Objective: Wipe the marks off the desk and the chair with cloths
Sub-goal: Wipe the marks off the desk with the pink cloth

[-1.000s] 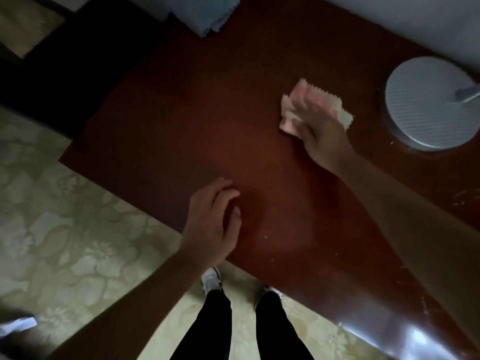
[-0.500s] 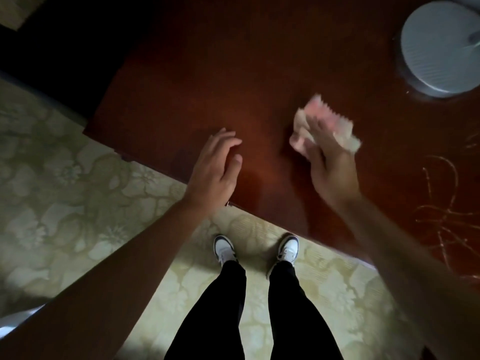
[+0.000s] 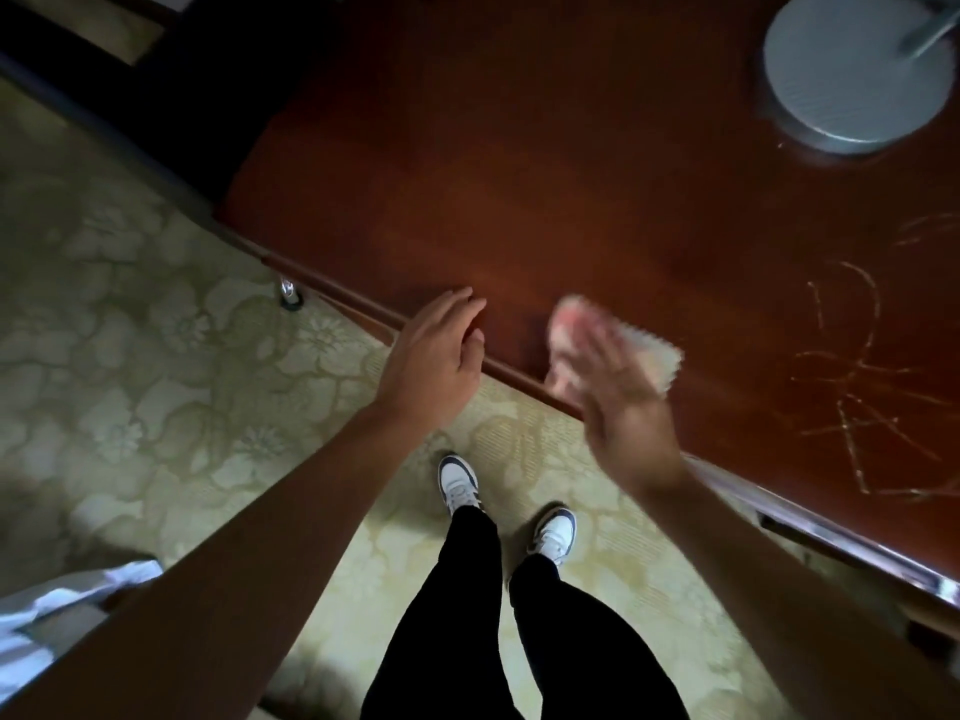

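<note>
Both bare arms reach forward from the near side, the left hand (image 3: 441, 356) with relaxed fingers at the worktop (image 3: 519, 174) edge, the blurred right hand (image 3: 618, 402) just right of it gripping a pink cloth (image 3: 649, 356)

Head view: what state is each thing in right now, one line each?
Desk: yellowish scribbles unwiped on its right part.
Cloth: pink, bunched under the right hand near the desk's front edge, blurred.
Right hand: on the cloth; grip unclear.
Left hand: fingers relaxed at the desk edge, holding nothing.
Lamp base: standing on the desk.
</note>
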The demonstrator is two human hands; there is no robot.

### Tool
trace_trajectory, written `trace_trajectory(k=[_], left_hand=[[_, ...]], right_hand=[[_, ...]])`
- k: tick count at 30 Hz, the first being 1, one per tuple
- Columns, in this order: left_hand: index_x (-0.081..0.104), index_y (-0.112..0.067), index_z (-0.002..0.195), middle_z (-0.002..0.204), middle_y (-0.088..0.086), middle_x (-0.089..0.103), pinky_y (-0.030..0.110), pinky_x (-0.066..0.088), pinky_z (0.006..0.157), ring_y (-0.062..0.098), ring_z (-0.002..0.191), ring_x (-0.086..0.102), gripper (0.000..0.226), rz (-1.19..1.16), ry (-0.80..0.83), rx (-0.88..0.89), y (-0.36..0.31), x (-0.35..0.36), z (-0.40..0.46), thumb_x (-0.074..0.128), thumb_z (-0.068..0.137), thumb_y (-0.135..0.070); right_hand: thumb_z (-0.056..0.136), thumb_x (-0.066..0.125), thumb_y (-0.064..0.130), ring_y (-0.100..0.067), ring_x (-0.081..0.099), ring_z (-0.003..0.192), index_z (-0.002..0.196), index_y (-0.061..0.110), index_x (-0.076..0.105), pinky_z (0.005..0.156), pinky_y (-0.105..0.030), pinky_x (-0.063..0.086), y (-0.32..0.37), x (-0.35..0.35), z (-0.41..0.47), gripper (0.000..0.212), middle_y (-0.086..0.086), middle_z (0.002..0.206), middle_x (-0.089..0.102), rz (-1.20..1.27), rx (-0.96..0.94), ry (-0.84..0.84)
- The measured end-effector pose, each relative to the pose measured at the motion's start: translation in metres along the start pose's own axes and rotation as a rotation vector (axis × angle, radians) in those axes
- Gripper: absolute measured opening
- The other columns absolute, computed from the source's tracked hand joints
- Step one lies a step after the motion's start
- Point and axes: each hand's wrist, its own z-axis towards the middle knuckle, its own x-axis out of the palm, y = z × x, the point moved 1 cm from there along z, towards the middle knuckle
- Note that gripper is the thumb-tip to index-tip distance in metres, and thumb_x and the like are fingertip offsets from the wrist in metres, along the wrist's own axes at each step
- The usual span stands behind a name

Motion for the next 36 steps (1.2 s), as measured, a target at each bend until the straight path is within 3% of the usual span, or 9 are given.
trace_trajectory(k=[7,11,13,17,23,27,31,33,36], left_hand=[[0.061,-0.005,0.129,0.140,0.011,0.055,0.042,0.038,0.112,0.028,0.134,0.047,0.038,0.047,0.043,0.131,-0.081,0.054,-0.005,0.055,0.093,-0.013],[0.059,-0.005,0.132,0.145,0.013,0.051,0.047,0.035,0.114,0.033,0.139,0.042,0.041,0.128,0.105,0.250,-0.111,0.089,-0.003,0.054,0.092,-0.015],[0.055,-0.009,0.138,0.151,0.012,0.045,0.047,0.029,0.118,0.033,0.144,0.035,0.045,0.188,0.134,0.286,-0.113,0.098,-0.003,0.057,0.094,-0.016],[0.050,-0.017,0.144,0.156,0.007,0.038,0.041,0.024,0.118,0.030,0.147,0.028,0.050,0.260,0.161,0.292,-0.120,0.104,0.001,0.058,0.095,-0.023],[0.057,-0.012,0.138,0.149,0.007,0.049,0.038,0.031,0.113,0.029,0.142,0.039,0.046,0.236,0.102,0.342,-0.144,0.121,0.004,0.057,0.092,-0.011],[0.055,-0.014,0.139,0.148,0.004,0.050,0.042,0.032,0.116,0.025,0.142,0.039,0.047,0.189,0.106,0.400,-0.175,0.147,0.010,0.056,0.092,-0.012],[0.054,-0.018,0.139,0.147,0.000,0.051,0.035,0.023,0.117,0.020,0.142,0.038,0.050,0.134,0.095,0.389,-0.201,0.170,0.020,0.056,0.090,-0.012],[0.060,-0.017,0.134,0.142,0.000,0.056,0.031,0.025,0.113,0.021,0.138,0.044,0.052,0.088,0.043,0.350,-0.208,0.175,0.025,0.055,0.083,-0.006],[0.064,-0.015,0.129,0.139,0.002,0.059,0.032,0.027,0.111,0.023,0.136,0.046,0.053,0.099,0.010,0.347,-0.220,0.183,0.030,0.050,0.079,-0.006]], right_hand=[[0.093,0.058,0.005,-0.035,0.042,0.137,0.133,0.002,0.058,0.114,-0.052,0.034,-0.041,-0.019,-0.015,0.040,-0.017,0.144,0.050,-0.163,-0.038,0.030],[0.098,0.043,0.018,-0.034,0.041,0.138,0.135,0.006,0.057,0.111,-0.053,0.038,-0.086,-0.040,-0.078,0.041,-0.015,0.146,0.048,-0.187,0.099,-0.064],[0.099,0.043,0.022,-0.035,0.033,0.143,0.138,0.013,0.055,0.116,-0.054,0.030,-0.114,-0.058,-0.084,0.042,-0.014,0.151,0.040,-0.214,0.241,-0.093],[0.099,0.048,0.025,-0.035,0.015,0.149,0.145,0.027,0.046,0.119,-0.044,-0.008,-0.114,-0.059,-0.046,0.046,-0.007,0.160,0.024,-0.260,0.455,-0.095],[0.084,0.067,0.012,-0.034,0.038,0.140,0.142,0.014,0.050,0.114,-0.054,0.031,-0.090,-0.050,-0.093,0.060,-0.008,0.152,0.041,-0.294,0.278,-0.039],[0.090,0.058,0.008,-0.035,0.033,0.143,0.147,0.014,0.043,0.117,-0.052,0.026,-0.156,-0.085,-0.129,0.059,-0.010,0.155,0.037,-0.325,0.473,-0.085],[0.100,0.045,0.022,-0.029,0.031,0.144,0.148,0.018,0.039,0.113,-0.046,0.023,-0.168,-0.093,-0.081,0.049,-0.003,0.156,0.036,-0.296,0.736,-0.274],[0.101,0.043,0.029,-0.030,0.034,0.143,0.148,0.018,0.040,0.116,-0.047,0.025,-0.147,-0.077,-0.070,0.048,-0.003,0.154,0.039,-0.258,0.661,-0.275],[0.095,0.052,0.018,-0.032,0.039,0.141,0.142,0.018,0.050,0.116,-0.049,0.030,-0.144,-0.070,-0.107,0.047,-0.004,0.151,0.044,-0.233,0.494,-0.203]])
